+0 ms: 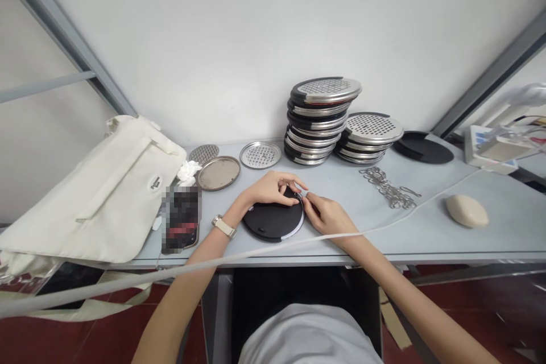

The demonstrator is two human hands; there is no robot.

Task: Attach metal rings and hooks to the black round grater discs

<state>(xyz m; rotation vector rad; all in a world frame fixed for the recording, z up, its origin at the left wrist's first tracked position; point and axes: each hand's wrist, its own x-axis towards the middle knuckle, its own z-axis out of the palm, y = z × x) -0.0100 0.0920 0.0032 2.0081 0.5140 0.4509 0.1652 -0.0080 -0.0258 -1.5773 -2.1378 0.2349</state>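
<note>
A round black disc (273, 220) with a bright metal rim showing at its right lies flat on the table in front of me. Over its far side arches my left hand (275, 187), fingers curled, the thumb and fingertips gripping the disc near its upper right edge. My right hand (328, 213) is closed in a pinch at the same edge, close to the left fingertips. Whatever sits between the right fingertips is too small to make out. Right of my hands lies a loose pile of metal hooks or clips (390, 187).
Behind stand a tall stack (318, 125) and a shorter stack (369, 136) of perforated metal discs with black edges. A black disc (423, 147), loose metal discs (219, 173), a phone (181, 219), a white bag (98, 193) and a beige block (467, 210) surround them. A white cable (264, 250) crosses in front.
</note>
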